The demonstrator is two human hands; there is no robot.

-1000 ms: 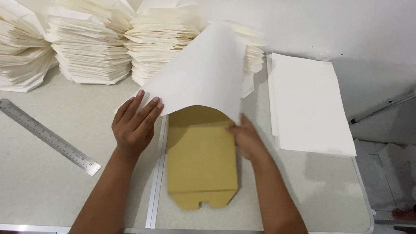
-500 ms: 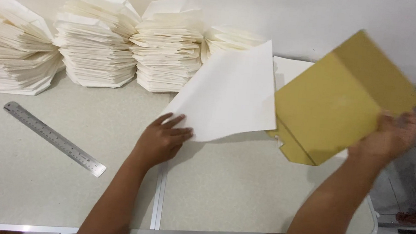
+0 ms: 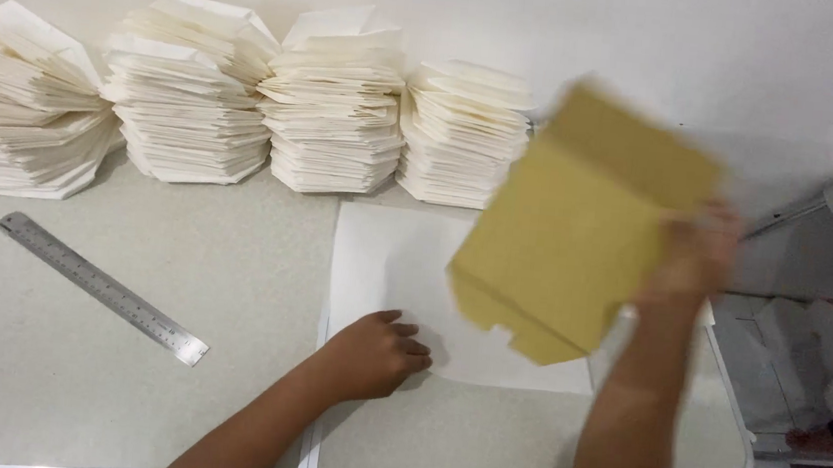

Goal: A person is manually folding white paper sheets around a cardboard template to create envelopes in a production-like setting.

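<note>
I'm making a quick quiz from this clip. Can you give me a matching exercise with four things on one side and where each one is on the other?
Things:
1. brown card template
2. white sheet
3. steel ruler
4. folded paper stacks

Places:
A. along the wall at the back
B. flat under the left hand
C. bare table, left side
D. raised in the right hand

Pairs: 1-D, 2-B, 3-C, 4-A

Bright even light, motion-blurred right side
</note>
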